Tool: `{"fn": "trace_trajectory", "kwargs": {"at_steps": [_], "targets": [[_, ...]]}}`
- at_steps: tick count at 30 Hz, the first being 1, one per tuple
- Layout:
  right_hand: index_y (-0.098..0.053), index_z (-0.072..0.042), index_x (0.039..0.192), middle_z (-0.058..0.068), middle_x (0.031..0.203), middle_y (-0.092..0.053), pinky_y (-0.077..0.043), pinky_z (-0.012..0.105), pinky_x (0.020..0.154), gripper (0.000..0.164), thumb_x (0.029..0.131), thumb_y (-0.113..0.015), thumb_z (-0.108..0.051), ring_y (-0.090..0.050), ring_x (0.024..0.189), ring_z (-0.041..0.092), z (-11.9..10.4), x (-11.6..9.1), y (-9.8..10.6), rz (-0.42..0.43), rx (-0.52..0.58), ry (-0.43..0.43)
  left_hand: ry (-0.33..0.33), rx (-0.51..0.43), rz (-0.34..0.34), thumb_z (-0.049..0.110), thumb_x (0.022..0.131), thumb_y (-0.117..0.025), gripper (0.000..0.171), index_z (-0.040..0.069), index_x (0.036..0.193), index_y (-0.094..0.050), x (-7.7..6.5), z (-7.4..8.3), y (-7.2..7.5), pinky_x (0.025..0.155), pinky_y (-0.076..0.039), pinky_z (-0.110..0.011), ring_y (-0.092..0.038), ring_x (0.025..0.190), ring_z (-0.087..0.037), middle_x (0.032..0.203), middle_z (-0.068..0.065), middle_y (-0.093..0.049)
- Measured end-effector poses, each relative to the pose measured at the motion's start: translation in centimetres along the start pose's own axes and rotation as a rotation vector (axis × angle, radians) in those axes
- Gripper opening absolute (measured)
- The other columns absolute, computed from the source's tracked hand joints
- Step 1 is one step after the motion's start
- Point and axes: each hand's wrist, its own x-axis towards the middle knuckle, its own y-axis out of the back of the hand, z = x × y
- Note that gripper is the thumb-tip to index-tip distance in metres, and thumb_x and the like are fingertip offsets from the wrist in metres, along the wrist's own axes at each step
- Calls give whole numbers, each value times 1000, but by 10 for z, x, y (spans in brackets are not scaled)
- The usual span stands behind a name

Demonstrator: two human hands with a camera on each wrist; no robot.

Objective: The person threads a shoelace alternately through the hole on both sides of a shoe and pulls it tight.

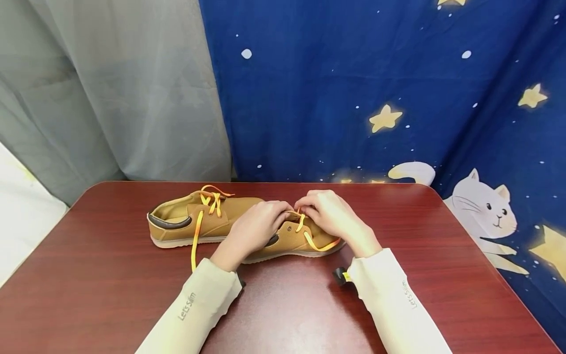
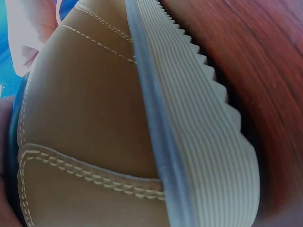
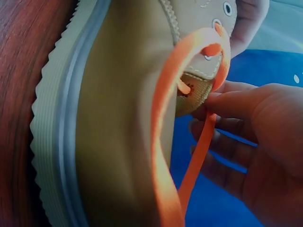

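A tan shoe with orange-yellow laces stands on the table, its toe to the right. My left hand lies over its opening, fingers gripping the upper by the eyelets. From the other side, my right hand reaches in at the front of the lacing. Close up in the right wrist view, its thumb and forefinger pinch the shoelace beside the tongue. A long end of that lace loops down over the toe. The shoe's side and ridged pale sole fill much of the left wrist view.
Behind and to the left stands a matching tan shoe, laced, with one lace end hanging onto the dark red table. A grey curtain and a blue star-patterned curtain hang beyond the table's far edge.
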Motion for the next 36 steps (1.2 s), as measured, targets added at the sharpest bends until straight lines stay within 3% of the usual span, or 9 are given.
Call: {"fn": "trace_trajectory", "kwargs": {"at_steps": [13, 26, 36], "targets": [[-78, -13, 104, 0, 97, -76, -55, 37, 85, 15, 96, -65, -10, -69, 90, 15, 3, 1, -3, -4, 161, -82, 45, -14, 5, 22, 104, -57, 18, 18, 111, -73, 2, 2, 0, 85, -55, -38, -68, 90, -15, 103, 4, -74], [-79, -14, 105, 0, 93, -75, -53, 34, 79, 18, 95, -66, -7, -65, 85, 15, 7, -1, -6, -13, 155, -21, 71, -29, 20, 24, 103, -58, 17, 21, 107, -74, -1, 3, -1, 79, -54, -36, -65, 83, -12, 98, 6, -74], [-80, -18, 103, -3, 89, -74, -49, 28, 73, 20, 93, -66, -6, -61, 79, 11, 6, 0, -4, -22, 210, -27, 94, -13, -2, 26, 103, -59, 15, 24, 107, -73, -1, 4, 1, 76, -53, -35, -63, 82, -11, 100, 8, -73]]}}
